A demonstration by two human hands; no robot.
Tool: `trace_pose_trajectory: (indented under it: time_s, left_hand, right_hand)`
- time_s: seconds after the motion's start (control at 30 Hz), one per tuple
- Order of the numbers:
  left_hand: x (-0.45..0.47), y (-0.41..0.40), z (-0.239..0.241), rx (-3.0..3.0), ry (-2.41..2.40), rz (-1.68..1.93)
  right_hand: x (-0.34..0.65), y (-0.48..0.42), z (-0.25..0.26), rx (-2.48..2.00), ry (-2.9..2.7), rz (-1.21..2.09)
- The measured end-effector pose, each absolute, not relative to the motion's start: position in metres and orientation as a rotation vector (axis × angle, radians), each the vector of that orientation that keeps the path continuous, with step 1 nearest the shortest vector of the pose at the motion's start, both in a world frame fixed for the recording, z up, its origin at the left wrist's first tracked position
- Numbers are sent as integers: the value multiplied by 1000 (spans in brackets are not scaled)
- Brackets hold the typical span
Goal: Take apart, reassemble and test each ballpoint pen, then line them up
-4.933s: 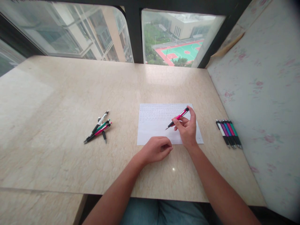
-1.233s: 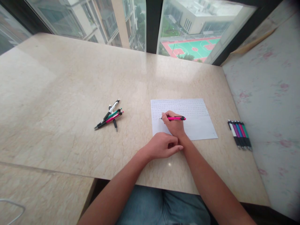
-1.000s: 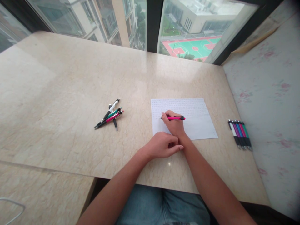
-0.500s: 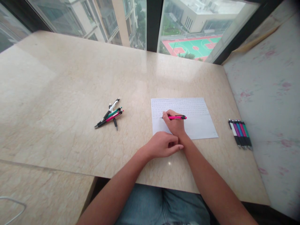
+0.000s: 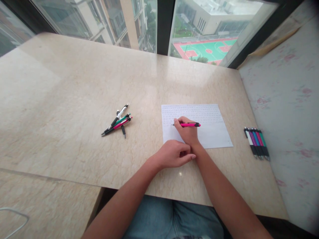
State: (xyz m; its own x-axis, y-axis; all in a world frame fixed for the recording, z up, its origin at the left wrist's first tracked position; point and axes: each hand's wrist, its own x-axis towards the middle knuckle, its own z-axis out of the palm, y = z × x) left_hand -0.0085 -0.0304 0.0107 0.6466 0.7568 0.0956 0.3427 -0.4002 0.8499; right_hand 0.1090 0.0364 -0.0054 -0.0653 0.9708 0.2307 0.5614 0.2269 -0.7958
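A pink pen [image 5: 189, 124] with a black clip lies in a pinch of my right hand [image 5: 188, 132], its tip at the left part of the paper. The white sheet of paper [image 5: 214, 137] lies flat under that hand, with rows of small handwriting across its upper half. My left hand [image 5: 173, 153] rests at the paper's lower edge, against my right wrist. Its fingers are loosely curled, the thumb points right, and I see nothing in it.
A loose pile of pens [image 5: 117, 123], white, green and pink with black grips, lies left of the paper. To the right, several pens [image 5: 256, 142] stand side by side in a row near the flowered wall [image 5: 286, 109]. A white cable [image 5: 18, 212] lies at lower left. Windows [image 5: 204, 33] border the marble surface [image 5: 82, 93].
My right hand and the pink pen have shifted very slightly right along the paper. The left hand keeps its place, and the whole view has drifted a little.
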Motion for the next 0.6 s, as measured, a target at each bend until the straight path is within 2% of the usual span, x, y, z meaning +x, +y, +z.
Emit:
trace_pose_trajectory:
  time_s: [0.6]
  left_hand:
    - [-8, -31, 10, 2002, 852, 605]
  right_hand:
    - [109, 37, -8, -1423, -1770, 629]
